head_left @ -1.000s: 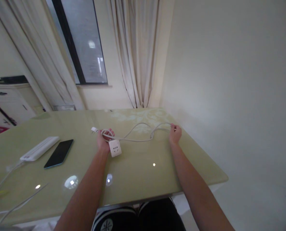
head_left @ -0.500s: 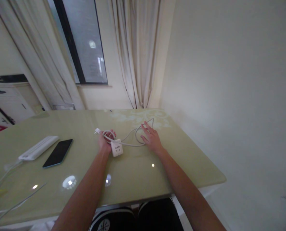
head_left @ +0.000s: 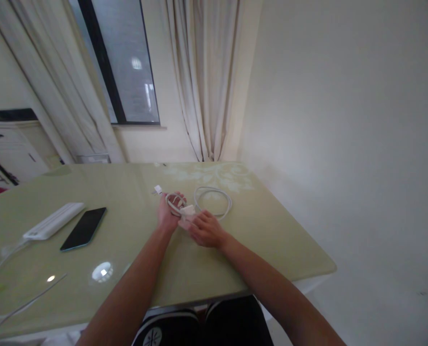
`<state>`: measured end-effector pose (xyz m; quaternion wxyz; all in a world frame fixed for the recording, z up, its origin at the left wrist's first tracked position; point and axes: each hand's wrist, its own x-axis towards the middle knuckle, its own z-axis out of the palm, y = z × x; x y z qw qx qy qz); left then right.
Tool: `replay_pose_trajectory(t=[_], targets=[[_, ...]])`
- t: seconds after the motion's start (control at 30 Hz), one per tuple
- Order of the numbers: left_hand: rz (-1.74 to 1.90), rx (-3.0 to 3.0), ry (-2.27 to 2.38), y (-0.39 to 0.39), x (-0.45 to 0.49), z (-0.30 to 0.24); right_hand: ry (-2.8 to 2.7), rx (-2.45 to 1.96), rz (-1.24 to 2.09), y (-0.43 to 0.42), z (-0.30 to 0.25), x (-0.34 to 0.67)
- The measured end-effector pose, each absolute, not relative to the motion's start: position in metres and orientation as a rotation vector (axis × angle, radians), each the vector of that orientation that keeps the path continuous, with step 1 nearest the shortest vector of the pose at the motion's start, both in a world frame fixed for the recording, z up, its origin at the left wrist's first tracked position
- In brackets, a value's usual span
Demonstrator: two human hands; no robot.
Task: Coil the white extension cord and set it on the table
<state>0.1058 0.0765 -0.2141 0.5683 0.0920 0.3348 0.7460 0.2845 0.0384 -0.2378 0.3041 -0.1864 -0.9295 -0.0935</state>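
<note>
My left hand is closed around a small coil of white cable, with the white plug poking out past my fingers. My right hand rests beside it, its fingers on the white cube socket, which it mostly covers. The remaining white cable lies in one loop on the table just beyond my right hand.
Pale green glass table against a wall on the right. At the left lie a white power strip with its cords and a black phone. Curtains and a window stand behind the table. My knees show under the near edge.
My right hand came in from the far right of the cable to the cube socket beside my left hand. The stretched cable now lies in one loop.
</note>
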Motion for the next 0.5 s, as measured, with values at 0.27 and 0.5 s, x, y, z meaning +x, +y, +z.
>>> replay_pose_trajectory(t=[0.27, 0.5], targets=[[1.797, 0.529, 0.992, 0.069, 0.124, -0.215, -2.429, -0.648, -0.239, 0.033, -0.237, 0.273], [1.52, 0.31, 0.945, 0.071, 0.11, -0.218, -2.478, -0.63, -0.19, 0.037, -0.23, 0.288]])
